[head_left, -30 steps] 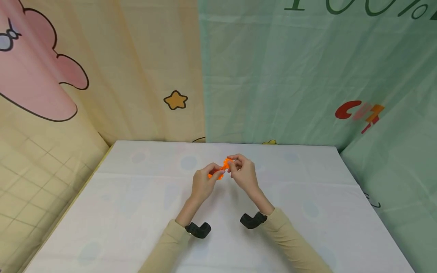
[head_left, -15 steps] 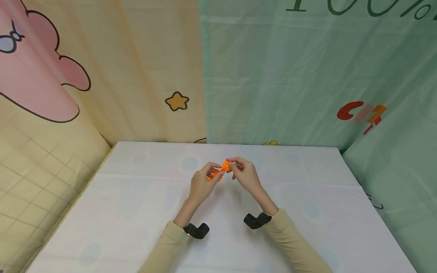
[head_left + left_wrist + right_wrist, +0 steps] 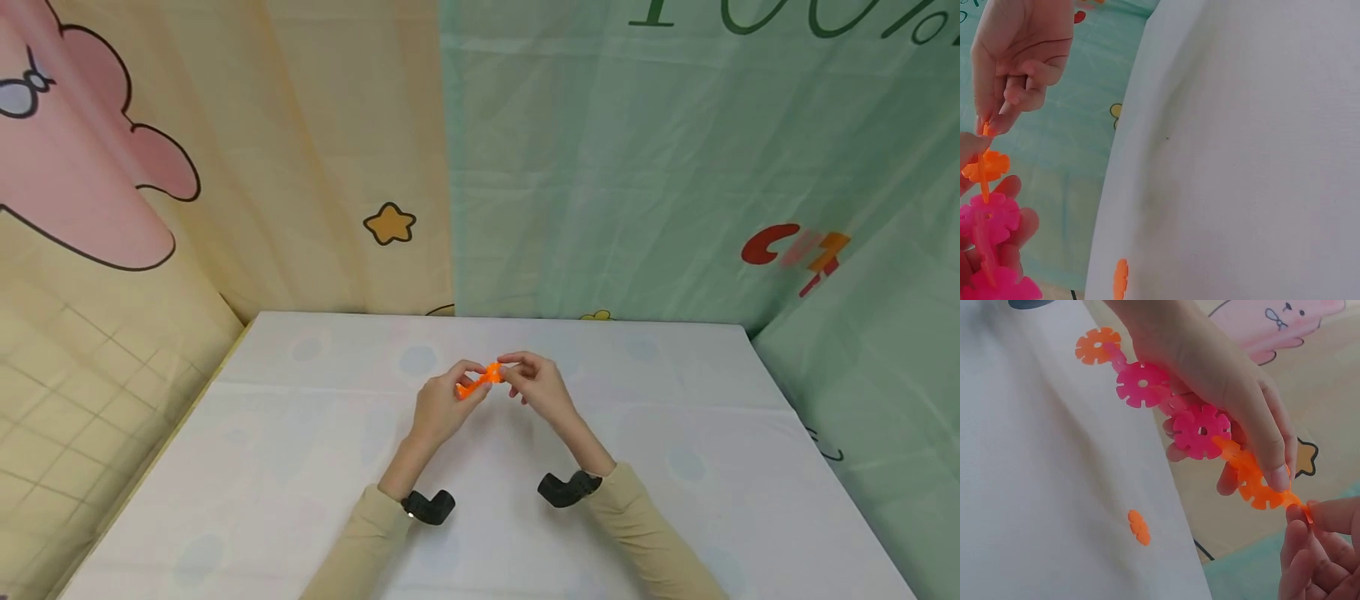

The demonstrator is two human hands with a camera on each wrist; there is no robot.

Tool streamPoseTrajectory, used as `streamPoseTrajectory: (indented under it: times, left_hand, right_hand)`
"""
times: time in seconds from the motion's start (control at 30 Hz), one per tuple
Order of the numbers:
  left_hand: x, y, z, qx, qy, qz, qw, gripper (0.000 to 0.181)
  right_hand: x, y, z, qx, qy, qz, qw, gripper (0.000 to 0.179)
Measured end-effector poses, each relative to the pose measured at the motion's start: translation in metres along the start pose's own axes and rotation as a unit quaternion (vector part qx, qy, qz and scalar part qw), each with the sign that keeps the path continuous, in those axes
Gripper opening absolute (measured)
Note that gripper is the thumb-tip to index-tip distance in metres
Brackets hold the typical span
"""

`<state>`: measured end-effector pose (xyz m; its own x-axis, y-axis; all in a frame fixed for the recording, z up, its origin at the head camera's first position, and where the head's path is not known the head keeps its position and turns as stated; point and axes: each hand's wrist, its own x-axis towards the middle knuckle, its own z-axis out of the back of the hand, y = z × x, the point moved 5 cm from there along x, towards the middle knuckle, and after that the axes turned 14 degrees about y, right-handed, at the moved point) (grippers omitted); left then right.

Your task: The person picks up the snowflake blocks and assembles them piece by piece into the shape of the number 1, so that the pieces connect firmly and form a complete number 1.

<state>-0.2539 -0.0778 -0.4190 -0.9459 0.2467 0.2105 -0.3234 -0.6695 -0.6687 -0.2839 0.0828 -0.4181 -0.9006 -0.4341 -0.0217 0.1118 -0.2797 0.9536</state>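
A chain of slotted plastic flower discs, pink and orange, hangs between the two hands. Its pink disc [image 3: 1141,394] and the end orange disc [image 3: 1094,347] trail past the left wrist in the right wrist view. My left hand [image 3: 441,410] grips the chain, its thumb on an orange disc [image 3: 1250,490]. With thumb and fingertips, my right hand [image 3: 543,387] pinches an orange disc [image 3: 985,178] seen edge-on, joined at the chain's near end. In the head view only orange parts [image 3: 474,387] show between the fingers; the rest is hidden by the left hand.
A loose orange disc [image 3: 1139,527] shows over the white table in both wrist views. The white table [image 3: 300,467] spreads below the hands, backed by printed cloth curtains [image 3: 600,167]. Each wrist wears a black camera band [image 3: 429,507].
Both hands have lowered slightly toward the person, keeping hold of the chain. The orange discs have turned and now look flatter and more slanted in the head view.
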Motion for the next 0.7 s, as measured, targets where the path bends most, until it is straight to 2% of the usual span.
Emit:
streamPoseTrajectory:
  times: [0.23, 0.37, 0.53, 0.7]
  left_hand:
    - [-0.003, 0.008, 0.007, 0.024, -0.007, 0.009, 0.9996, 0.025]
    - [-0.005, 0.016, 0.017, 0.011, -0.022, 0.027, 0.9993, 0.022]
    - [-0.011, 0.027, 0.029, 0.001, -0.032, 0.055, 0.9980, 0.023]
    - [-0.013, 0.033, 0.037, -0.010, -0.043, 0.061, 0.9972, 0.022]
  right_hand:
    - [0.005, 0.000, -0.010, 0.000, 0.020, 0.009, 0.9998, 0.029]
    - [0.010, 0.001, -0.012, -0.009, 0.022, 0.017, 0.9996, 0.033]
    - [0.015, -0.009, -0.015, -0.012, 0.026, 0.004, 0.9996, 0.033]
    - [0.021, -0.017, -0.020, -0.021, 0.035, -0.011, 0.9991, 0.029]
